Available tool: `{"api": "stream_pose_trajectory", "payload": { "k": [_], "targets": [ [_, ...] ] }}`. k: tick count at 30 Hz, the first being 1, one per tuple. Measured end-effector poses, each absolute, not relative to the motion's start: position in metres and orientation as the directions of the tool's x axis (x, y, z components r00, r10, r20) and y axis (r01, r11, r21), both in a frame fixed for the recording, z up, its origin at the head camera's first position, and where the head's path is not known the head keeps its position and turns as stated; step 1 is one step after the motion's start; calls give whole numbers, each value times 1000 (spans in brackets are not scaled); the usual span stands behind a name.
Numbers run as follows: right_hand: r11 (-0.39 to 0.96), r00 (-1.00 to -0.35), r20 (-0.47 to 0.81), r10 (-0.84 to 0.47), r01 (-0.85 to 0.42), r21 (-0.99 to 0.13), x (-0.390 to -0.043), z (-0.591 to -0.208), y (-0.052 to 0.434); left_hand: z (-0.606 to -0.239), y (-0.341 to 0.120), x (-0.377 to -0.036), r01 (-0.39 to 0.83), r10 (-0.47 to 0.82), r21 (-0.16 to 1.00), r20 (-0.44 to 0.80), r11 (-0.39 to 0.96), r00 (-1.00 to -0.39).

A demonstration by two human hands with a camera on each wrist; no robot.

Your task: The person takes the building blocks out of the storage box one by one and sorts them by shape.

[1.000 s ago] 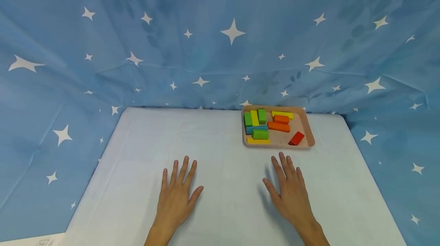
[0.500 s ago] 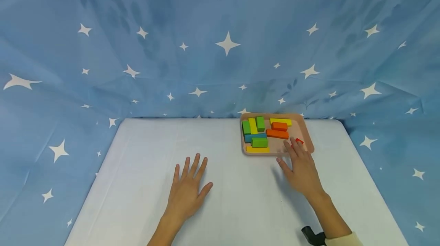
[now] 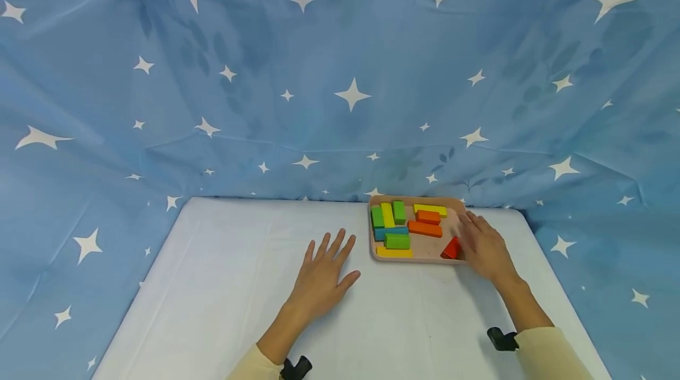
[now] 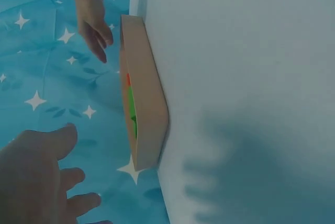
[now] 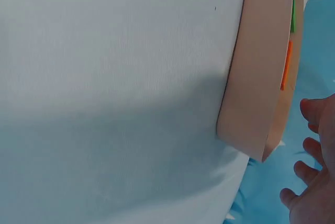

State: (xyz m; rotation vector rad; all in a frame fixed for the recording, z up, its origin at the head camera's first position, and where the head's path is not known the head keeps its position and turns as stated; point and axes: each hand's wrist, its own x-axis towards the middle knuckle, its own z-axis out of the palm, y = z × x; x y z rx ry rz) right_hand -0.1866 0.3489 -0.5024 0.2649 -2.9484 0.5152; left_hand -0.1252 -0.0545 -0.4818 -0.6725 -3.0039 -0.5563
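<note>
A shallow beige tray (image 3: 425,261) stands toward the back right of the table, holding several coloured blocks. Above its right end hovers my right hand (image 3: 484,250), fingers extended, nearest to a red block (image 3: 451,248). In the right wrist view that hand (image 5: 318,166) is beside the tray's wall (image 5: 259,56), and nothing shows in its grasp. My left hand (image 3: 320,279) is spread over the table to the left of the tray, holding nothing. The left wrist view shows both the left hand (image 4: 34,174) and the right hand (image 4: 91,12) raised near the tray (image 4: 144,88).
Inside the tray lie green (image 3: 397,241), yellow (image 3: 394,252), blue (image 3: 390,233) and orange (image 3: 425,228) blocks, mostly grouped at its left. A white cloth covers the table (image 3: 223,285). Behind it hangs a blue curtain (image 3: 255,114) with white stars.
My right hand has moved forward and right, from in front of the tray to over its right end. The left hand has shifted right toward the tray. The head view has tilted up.
</note>
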Motion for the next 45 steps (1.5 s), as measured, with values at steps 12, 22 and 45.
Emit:
{"api": "stream_pose_trajectory", "payload": {
  "k": [12, 22, 45],
  "targets": [
    [947, -988, 14, -155, -152, -281, -194, -510, 378, -474, -14, -172, 496, 521, 316, 7, 809, -853],
    [894, -969, -43, -242, -205, -399, -200, -518, 396, -484, 19, -219, 634, 674, 306, -38, 710, -737],
    [890, -970, -112, -217, -149, -431, -201, -526, 398, -478, 79, -257, 871, 801, -151, -345, 468, -490]
  ]
}}
